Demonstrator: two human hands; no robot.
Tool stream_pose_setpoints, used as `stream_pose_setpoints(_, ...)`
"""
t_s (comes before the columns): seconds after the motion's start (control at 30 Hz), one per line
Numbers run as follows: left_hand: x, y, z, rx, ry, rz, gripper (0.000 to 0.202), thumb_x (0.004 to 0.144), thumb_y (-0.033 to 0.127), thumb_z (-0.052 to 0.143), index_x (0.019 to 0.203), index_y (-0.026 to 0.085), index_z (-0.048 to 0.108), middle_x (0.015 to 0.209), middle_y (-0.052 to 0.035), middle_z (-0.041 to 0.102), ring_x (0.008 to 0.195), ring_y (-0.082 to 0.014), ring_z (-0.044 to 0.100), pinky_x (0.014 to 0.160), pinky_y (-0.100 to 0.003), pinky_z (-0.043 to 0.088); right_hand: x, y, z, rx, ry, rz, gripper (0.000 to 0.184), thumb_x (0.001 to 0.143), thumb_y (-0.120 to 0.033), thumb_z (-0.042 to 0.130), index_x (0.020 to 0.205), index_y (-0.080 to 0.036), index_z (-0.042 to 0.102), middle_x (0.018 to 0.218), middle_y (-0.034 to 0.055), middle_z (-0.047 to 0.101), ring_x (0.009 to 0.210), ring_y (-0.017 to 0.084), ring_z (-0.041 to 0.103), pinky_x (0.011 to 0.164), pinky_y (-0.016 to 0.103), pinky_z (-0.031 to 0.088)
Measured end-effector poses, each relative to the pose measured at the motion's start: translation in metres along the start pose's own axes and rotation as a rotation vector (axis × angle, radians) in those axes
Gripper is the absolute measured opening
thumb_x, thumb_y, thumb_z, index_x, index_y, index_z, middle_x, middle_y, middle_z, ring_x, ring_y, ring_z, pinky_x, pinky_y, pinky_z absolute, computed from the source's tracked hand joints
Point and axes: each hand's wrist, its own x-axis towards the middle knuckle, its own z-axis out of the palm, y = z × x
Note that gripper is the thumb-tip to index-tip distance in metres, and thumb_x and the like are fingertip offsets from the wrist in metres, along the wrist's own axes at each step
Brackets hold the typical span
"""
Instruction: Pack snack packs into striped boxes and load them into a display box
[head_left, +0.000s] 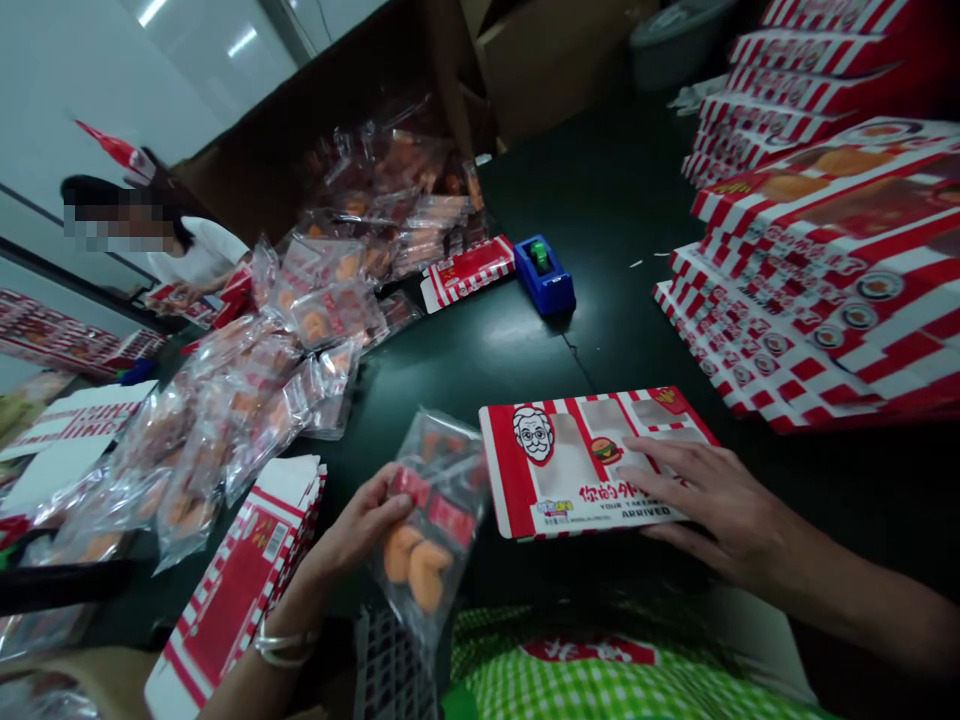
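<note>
My left hand [371, 515] pinches a clear plastic bag [431, 520] with orange pieces and red packets inside, just left of a box. That red and white striped box [592, 465] has cut-out windows and a printed bearded face; it lies on the dark table [450, 360]. Over its right part rests my right hand [709, 500], fingers spread across the printed front. Left of my left forearm leans another striped box [240, 580], showing its red side and a barcode.
A heap of bagged pieces [315, 300] spreads over the left and back. Behind the box stand a blue tape dispenser [545, 280] and a small striped carton [472, 270]. Tall stacks of striped boxes [817, 300] rise at the right. A person [195, 250] sits at far left.
</note>
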Motion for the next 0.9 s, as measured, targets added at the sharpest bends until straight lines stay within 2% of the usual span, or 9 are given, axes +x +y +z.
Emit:
stream_pose_setpoints(0.07,-0.002,-0.001,-0.005,0.002,0.039,0.042,0.027,0.082,0.036,0.068,0.1,0.018,0.058,0.086,0.0003,0.062,0.075,-0.0131,0.057,0.071,-0.023,0.046,0.002,-0.003,0.002,-0.003,0.011,-0.008,0.035,0.092,-0.029,0.049,0.127,-0.026,0.053,0.135,0.0109,0.052,0.118,0.029,0.051,0.095,0.047,0.042)
stream_pose_setpoints(0.2,0.005,-0.003,0.005,0.084,-0.236,-0.048,0.028,0.081,0.034,0.07,0.099,0.014,0.06,0.091,-0.0033,0.063,0.081,-0.015,0.058,0.074,-0.024,0.046,0.009,-0.008,0.007,-0.009,-0.001,-0.039,0.035,0.091,-0.026,0.049,0.125,-0.025,0.055,0.134,0.011,0.054,0.117,0.03,0.051,0.092,0.048,0.045)
stream_pose_setpoints(0.27,0.017,-0.001,0.014,0.082,-0.278,-0.046,0.031,0.082,0.032,0.068,0.107,0.015,0.059,0.099,-0.0056,0.064,0.087,-0.0174,0.061,0.078,-0.027,0.048,0.014,-0.008,0.009,-0.015,-0.028,-0.058,0.033,0.09,-0.024,0.05,0.123,-0.024,0.057,0.133,0.0117,0.054,0.116,0.031,0.051,0.091,0.048,0.046)
stream_pose_setpoints(0.4,0.039,0.008,0.018,0.044,-0.297,0.012,0.071,0.081,0.023,0.069,0.142,0.027,0.033,0.126,-0.0102,0.059,0.103,-0.0234,0.062,0.088,-0.036,0.05,0.023,-0.004,0.009,-0.026,-0.048,-0.054,0.034,0.088,-0.022,0.054,0.121,-0.021,0.059,0.132,0.0133,0.056,0.116,0.031,0.051,0.091,0.048,0.048)
stream_pose_setpoints(0.47,0.044,0.013,0.013,0.022,-0.361,-0.014,0.078,0.082,0.022,0.068,0.147,0.031,0.025,0.136,-0.0103,0.053,0.111,-0.0246,0.06,0.094,-0.039,0.048,0.026,-0.003,0.008,-0.02,-0.054,-0.055,0.036,0.086,-0.02,0.055,0.121,-0.022,0.059,0.13,0.0125,0.057,0.115,0.03,0.052,0.09,0.046,0.049)
stream_pose_setpoints(0.57,0.051,0.021,0.005,0.028,-0.494,-0.076,0.067,0.083,0.027,0.068,0.143,0.027,0.037,0.135,-0.0091,0.055,0.116,-0.0247,0.058,0.098,-0.038,0.044,0.028,-0.005,0.006,0.004,-0.07,-0.05,0.039,0.085,-0.016,0.055,0.123,-0.022,0.057,0.128,0.0121,0.058,0.114,0.029,0.053,0.091,0.045,0.049)
stream_pose_setpoints(0.7,0.076,0.034,0.011,0.232,-0.654,-0.109,0.048,0.082,0.036,0.068,0.126,0.019,0.058,0.115,-0.0082,0.068,0.106,-0.0245,0.062,0.096,-0.038,0.045,0.031,-0.008,0.005,0.044,-0.117,-0.059,0.039,0.085,-0.014,0.053,0.123,-0.022,0.057,0.133,0.0121,0.055,0.119,0.03,0.049,0.094,0.048,0.046)
stream_pose_setpoints(0.8,0.095,0.041,0.02,0.419,-0.666,-0.079,0.037,0.08,0.037,0.069,0.111,0.018,0.068,0.107,-0.0069,0.072,0.1,-0.0242,0.064,0.095,-0.038,0.047,0.033,-0.009,0.004,0.056,-0.156,-0.065,0.038,0.084,-0.012,0.051,0.12,-0.021,0.057,0.135,0.0122,0.054,0.119,0.031,0.049,0.095,0.051,0.046)
stream_pose_setpoints(0.9,0.098,0.041,0.023,0.361,-0.661,-0.064,0.042,0.08,0.036,0.07,0.118,0.02,0.064,0.115,-0.0068,0.069,0.102,-0.0241,0.064,0.095,-0.039,0.047,0.034,-0.012,0.001,0.049,-0.176,-0.055,0.038,0.084,-0.012,0.053,0.121,-0.021,0.056,0.133,0.0134,0.055,0.117,0.031,0.05,0.093,0.05,0.047)
